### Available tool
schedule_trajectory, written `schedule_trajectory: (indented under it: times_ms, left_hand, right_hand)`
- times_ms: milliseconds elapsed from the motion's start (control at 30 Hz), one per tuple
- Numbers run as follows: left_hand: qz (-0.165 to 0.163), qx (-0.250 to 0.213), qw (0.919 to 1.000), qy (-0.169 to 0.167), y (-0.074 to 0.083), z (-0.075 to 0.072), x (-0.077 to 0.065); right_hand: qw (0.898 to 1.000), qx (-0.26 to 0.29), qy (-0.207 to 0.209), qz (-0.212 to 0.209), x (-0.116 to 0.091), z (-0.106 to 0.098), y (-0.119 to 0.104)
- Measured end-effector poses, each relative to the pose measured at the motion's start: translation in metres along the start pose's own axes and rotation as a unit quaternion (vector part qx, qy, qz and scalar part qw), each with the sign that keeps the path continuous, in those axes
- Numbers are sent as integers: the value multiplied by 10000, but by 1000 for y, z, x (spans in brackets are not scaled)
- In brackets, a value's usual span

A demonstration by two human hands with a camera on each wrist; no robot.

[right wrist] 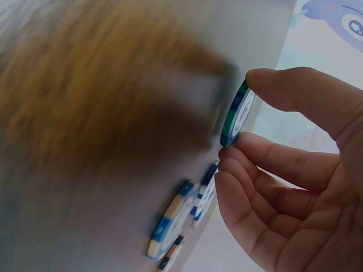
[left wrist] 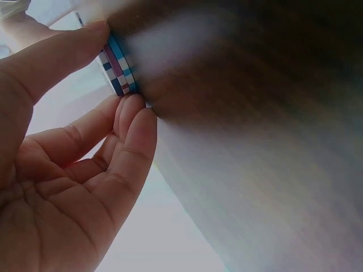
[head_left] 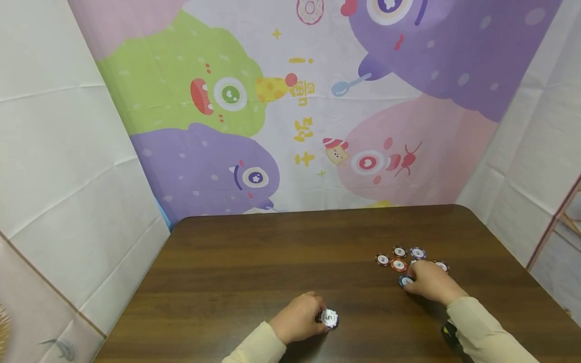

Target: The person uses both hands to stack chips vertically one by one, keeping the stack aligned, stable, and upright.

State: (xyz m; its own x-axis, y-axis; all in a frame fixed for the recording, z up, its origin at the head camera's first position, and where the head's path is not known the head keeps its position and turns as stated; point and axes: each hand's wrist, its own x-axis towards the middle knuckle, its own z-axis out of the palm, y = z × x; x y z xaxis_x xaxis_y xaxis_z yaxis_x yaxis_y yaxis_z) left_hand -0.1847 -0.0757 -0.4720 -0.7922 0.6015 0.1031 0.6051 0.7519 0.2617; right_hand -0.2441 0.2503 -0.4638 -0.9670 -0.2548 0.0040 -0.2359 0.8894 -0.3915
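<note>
My left hand (head_left: pixel 299 316) is low over the front middle of the table, pinching a small stack of poker chips (head_left: pixel 329 318) between thumb and fingertips. The top chip is white-faced with a 5; blue, maroon and dark edges show in the stack (left wrist: pixel 118 65) in the left wrist view. Further right, my right hand (head_left: pixel 433 282) pinches a single poker chip (right wrist: pixel 238 116) with a green and dark blue edge. It tilts off the tabletop in the right wrist view. Loose chips lie around that hand: a red chip (head_left: pixel 399 265), a blue chip (head_left: pixel 418 253) and a black chip (head_left: pixel 383 259).
Another black chip (head_left: pixel 399 252) lies behind the red one, and a further chip (head_left: pixel 441 265) is partly hidden beyond my right hand. The dark wooden table (head_left: pixel 254 252) meets a cartoon-printed cloth (head_left: pixel 313 186) at its back edge. White cloth walls (head_left: pixel 59 166) stand at both sides.
</note>
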Motion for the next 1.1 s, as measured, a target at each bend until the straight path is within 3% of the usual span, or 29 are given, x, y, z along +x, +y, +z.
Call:
schedule_trajectory:
  times_ms: [1100]
  left_hand:
    - [-44, -74, 9999, -52, 1, -1, 0]
  right_hand:
    - [9938, 12, 443, -1019, 0, -6, -72]
